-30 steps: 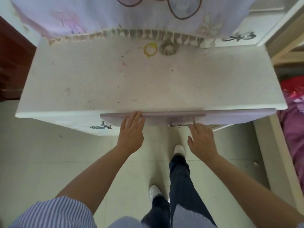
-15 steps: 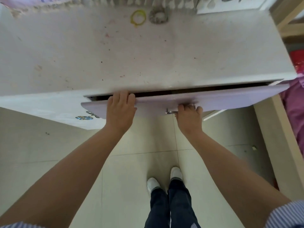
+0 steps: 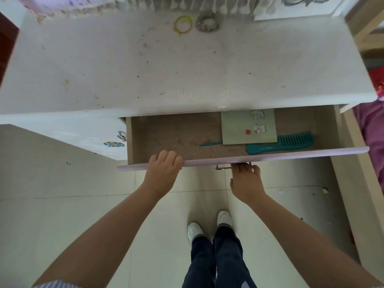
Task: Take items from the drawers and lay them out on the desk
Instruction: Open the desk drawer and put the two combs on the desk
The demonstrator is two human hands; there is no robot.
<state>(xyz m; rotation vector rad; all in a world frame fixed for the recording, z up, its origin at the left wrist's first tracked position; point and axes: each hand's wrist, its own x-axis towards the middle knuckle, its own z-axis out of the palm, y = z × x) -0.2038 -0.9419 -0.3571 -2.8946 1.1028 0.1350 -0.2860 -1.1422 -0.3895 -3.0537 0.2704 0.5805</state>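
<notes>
The desk drawer (image 3: 291,155) with a lilac front stands pulled out under the white desk top (image 3: 166,75). Inside lie a green notebook (image 3: 239,132) with cartoon animals, a teal wide-tooth comb (image 3: 280,145) in front of it, and a teal tail comb (image 3: 209,143) whose tip sticks out from under the notebook's left edge. My left hand (image 3: 164,169) curls over the top edge of the drawer front. My right hand (image 3: 245,179) grips the metal handle (image 3: 222,167) from below.
A yellow hair ring (image 3: 182,24) and a grey scrunchie (image 3: 208,23) lie at the back of the desk top. A second drawer with a metal handle (image 3: 115,144) is shut on the left. Pink bedding (image 3: 372,138) lies at the right. Tiled floor lies below.
The drawer has come out from a narrow gap to well open, baring the notebook and combs. Both hands moved back toward me with the drawer front.
</notes>
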